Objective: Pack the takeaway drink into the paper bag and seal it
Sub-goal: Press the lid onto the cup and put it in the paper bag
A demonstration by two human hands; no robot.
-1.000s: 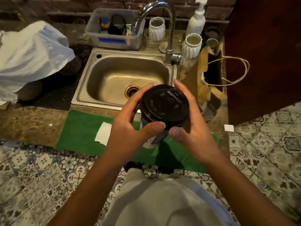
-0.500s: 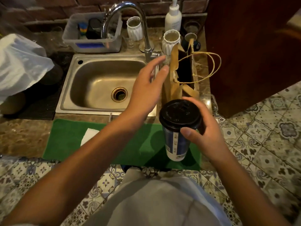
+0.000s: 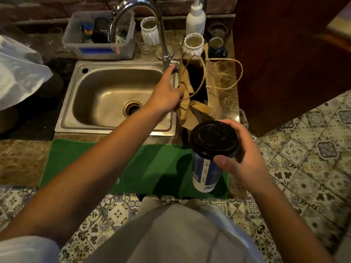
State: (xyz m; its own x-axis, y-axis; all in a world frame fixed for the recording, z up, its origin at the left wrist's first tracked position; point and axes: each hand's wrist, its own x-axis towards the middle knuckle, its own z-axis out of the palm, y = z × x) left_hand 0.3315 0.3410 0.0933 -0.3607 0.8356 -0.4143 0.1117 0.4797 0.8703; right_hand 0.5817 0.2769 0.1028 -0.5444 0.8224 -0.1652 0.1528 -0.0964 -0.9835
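Note:
My right hand grips the takeaway cup, blue and white with a black lid, upright above the green mat, just in front of the paper bag. The brown paper bag stands open on the counter right of the sink, its twine handles flopped outward. My left hand reaches across the sink corner and holds the bag's left wall at the rim, fingers stretched along the outside, thumb at the paper edge.
A steel sink with a tall faucet lies left of the bag. Behind it stand white ribbed cups, a soap bottle and a plastic tub. A wooden cabinet rises close on the right. A green mat covers the counter front.
My left hand let go of the cup and reached forward to the bag's left wall. My right hand carried the cup rightward, toward the front of the bag.

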